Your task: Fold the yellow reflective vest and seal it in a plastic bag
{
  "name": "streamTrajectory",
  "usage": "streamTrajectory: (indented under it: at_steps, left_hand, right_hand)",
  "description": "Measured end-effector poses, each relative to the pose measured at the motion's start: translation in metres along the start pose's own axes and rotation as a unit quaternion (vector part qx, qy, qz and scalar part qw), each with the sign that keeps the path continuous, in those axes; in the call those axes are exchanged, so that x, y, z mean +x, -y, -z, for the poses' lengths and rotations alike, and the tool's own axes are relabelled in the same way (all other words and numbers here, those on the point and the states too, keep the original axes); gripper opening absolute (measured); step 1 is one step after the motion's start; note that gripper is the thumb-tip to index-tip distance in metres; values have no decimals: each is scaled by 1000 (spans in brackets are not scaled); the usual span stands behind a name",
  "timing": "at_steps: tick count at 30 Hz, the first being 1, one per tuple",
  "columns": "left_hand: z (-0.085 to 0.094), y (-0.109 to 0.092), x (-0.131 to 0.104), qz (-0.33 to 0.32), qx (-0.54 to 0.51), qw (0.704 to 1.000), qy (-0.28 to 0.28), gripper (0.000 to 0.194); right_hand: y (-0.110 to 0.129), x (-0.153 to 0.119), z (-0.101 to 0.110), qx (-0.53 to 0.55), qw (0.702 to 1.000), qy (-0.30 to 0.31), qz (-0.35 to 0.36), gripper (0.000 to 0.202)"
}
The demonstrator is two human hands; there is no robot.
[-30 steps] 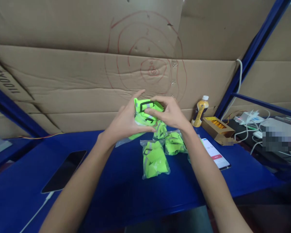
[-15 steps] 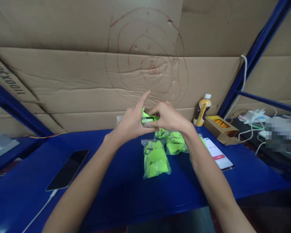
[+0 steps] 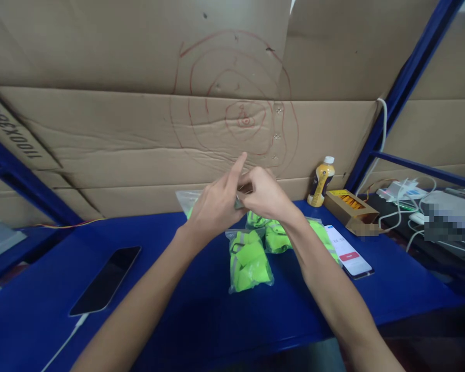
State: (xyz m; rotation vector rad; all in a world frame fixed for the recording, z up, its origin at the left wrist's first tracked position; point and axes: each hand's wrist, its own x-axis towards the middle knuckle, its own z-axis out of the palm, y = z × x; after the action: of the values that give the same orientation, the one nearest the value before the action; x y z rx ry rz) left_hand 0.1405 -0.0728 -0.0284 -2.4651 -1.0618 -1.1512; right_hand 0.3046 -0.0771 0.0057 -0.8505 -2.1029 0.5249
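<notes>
Across the blue surface [image 3: 201,315], nearest at left, runs a white cable [image 3: 64,338], plugged into a dark phone [image 3: 106,281] that lies flat beside the left forearm; a front bag [image 3: 251,266], clear with folded green straps inside, lies between the forearms; a lit phone [image 3: 349,253] lies right of the right forearm, with green-filled bags [image 3: 277,237] just behind the front bag and partly hidden by that arm.

Above the bags, the two hands meet; the left hand [image 3: 215,206] is clamped on a bundle [image 3: 238,203], of which only a small sliver shows between the hands, and its index finger points up; the right hand [image 3: 267,196] is bent in against it, fingertips hidden, so I cannot tell whether they grip; a clear bag corner [image 3: 186,199] sticks out behind the left hand.

Farther right stand an open box [image 3: 351,209] and a bottle [image 3: 321,183]; behind everything rises a cardboard wall [image 3: 120,119] with red rings [image 3: 246,121].
</notes>
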Motion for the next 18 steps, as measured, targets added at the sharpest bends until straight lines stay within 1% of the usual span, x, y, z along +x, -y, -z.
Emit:
streamTrajectory:
  at_steps: [3,5,8,10,13,18]
  left_hand:
    - [4,-3,-1,29,-10,999,16,108]
    - [6,-4,0,52,-27,998,24,110]
    - [5,-3,2,73,-53,996,21,105]
    - [2,-3,4,80,-69,994,1,102]
    - [-3,-7,7,88,-89,992,-27,101]
    - [-5,-20,6,90,-81,992,-46,104]
  right_hand:
    - [1,0,1,-28,998,62,13,14]
    - [-1,0,3,-36,994,103,18,16]
    - [-3,0,10,-29,988,147,27,17]
    - [-2,0,17,-17,987,155,44,15]
    - [7,-5,29,-27,987,145,62,19]
    - [30,-23,48,-97,988,118,26,32]
